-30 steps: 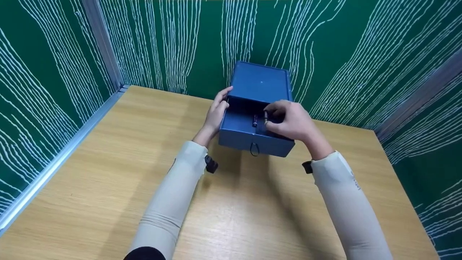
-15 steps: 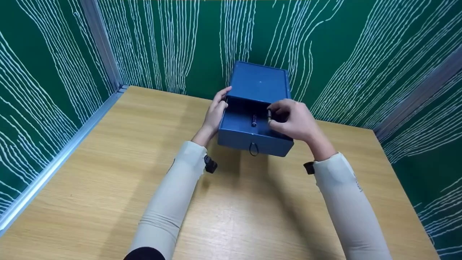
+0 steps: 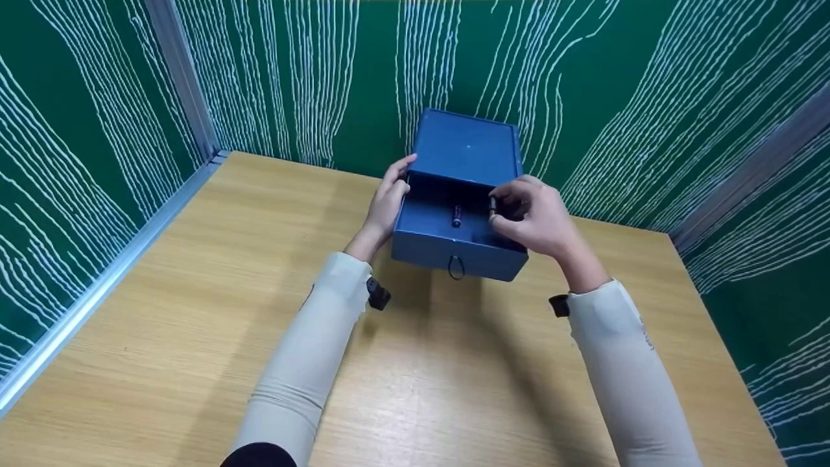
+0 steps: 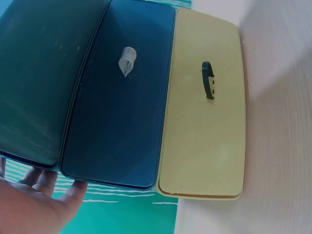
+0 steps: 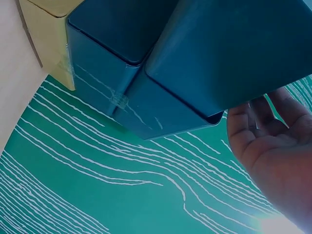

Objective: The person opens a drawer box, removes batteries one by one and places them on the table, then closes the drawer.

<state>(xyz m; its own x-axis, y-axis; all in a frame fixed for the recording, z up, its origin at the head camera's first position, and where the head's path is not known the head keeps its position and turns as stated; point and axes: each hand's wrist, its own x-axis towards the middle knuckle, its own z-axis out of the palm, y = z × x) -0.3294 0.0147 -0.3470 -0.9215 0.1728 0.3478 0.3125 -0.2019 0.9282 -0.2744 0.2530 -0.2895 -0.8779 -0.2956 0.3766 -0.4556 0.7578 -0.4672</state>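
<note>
A blue drawer unit (image 3: 467, 149) stands against the back wall, its top drawer (image 3: 428, 251) pulled out. My left hand (image 3: 387, 206) rests against the left side of the unit, fingertips at its edge and thumb beside the drawer opening. Over the right part of the drawer, my right hand (image 3: 543, 219) pinches a small battery (image 3: 493, 207), dark with a gold-coloured end, between thumb and fingers. A purplish battery (image 3: 457, 216) lies on the drawer floor to its left. The right wrist view shows curled fingers (image 5: 241, 124) beside the drawer, but the pinched battery is hidden there.
Below the pulled-out drawer are a blue drawer (image 4: 117, 122) with a pale handle and a yellow drawer (image 4: 204, 141) with a black handle. A dark loop handle (image 3: 456, 267) hangs on the top drawer's front. Green walls (image 3: 369, 78) with white lines enclose the wooden table (image 3: 402, 389).
My right hand has moved a little to the right with the pinched battery, away from the battery on the drawer floor. My left hand has stayed in place.
</note>
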